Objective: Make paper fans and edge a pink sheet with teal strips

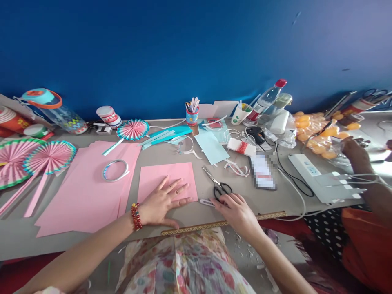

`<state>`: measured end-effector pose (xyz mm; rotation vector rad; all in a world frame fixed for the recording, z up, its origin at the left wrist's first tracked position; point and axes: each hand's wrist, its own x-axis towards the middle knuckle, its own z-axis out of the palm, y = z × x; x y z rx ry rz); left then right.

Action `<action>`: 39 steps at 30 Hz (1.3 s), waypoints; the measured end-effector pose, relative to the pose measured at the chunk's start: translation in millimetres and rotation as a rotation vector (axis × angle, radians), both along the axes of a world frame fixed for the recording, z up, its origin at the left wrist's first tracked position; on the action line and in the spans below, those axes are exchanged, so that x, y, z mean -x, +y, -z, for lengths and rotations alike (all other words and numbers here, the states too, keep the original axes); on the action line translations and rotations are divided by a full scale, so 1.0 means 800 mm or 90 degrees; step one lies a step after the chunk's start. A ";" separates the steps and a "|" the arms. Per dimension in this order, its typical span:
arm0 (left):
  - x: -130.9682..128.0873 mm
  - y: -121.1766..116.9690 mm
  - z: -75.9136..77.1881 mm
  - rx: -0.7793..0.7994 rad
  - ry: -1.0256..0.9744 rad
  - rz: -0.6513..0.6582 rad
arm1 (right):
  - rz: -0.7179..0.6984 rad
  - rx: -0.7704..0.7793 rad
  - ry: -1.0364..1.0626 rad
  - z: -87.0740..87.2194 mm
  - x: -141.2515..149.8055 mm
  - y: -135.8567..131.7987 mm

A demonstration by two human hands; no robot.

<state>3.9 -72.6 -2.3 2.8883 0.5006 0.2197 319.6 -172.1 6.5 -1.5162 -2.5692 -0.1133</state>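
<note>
My left hand (167, 202) lies flat with spread fingers on a pink paper sheet (153, 173). My right hand (237, 210) is closed low over the table, its fingers curled at the end of a light-coloured utility knife (206, 202); part of the knife is hidden under the hand. Black-handled scissors (211, 176) lie just beyond those fingertips, pointing away to the left. A patterned wooden ruler (196, 227) runs along the table's front edge, passing below my right hand. To the left, a roll of tape (105, 171) rests on a stack of larger pink sheets (82, 196).
Pleated paper fans (50, 157) lie at far left. Light-blue paper (211, 147), a string-wound card (241, 146), a phone (263, 173) and a bottle (266, 102) are on the table. A power strip (306, 167) with cables sits right, near another person's hand (355, 153).
</note>
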 end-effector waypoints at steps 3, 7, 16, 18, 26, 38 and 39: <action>0.000 0.000 0.000 0.007 0.015 0.001 | 0.000 0.003 0.007 0.002 0.003 -0.001; 0.000 0.000 0.000 0.016 0.023 0.004 | 0.001 -0.008 0.017 0.004 0.006 -0.006; 0.001 0.000 0.002 -0.006 0.021 0.009 | 0.011 0.003 0.008 0.013 0.010 -0.013; 0.001 -0.001 0.003 -0.014 0.019 0.011 | 0.015 -0.007 0.010 0.013 0.012 -0.013; 0.001 0.000 0.003 -0.024 0.085 0.016 | 0.012 -0.063 0.033 0.022 0.021 -0.012; 0.001 0.001 0.006 0.002 0.088 0.022 | 0.012 -0.050 0.063 0.018 0.040 -0.018; 0.001 0.001 0.006 0.004 0.085 0.020 | 0.013 -0.051 0.060 0.019 0.043 -0.018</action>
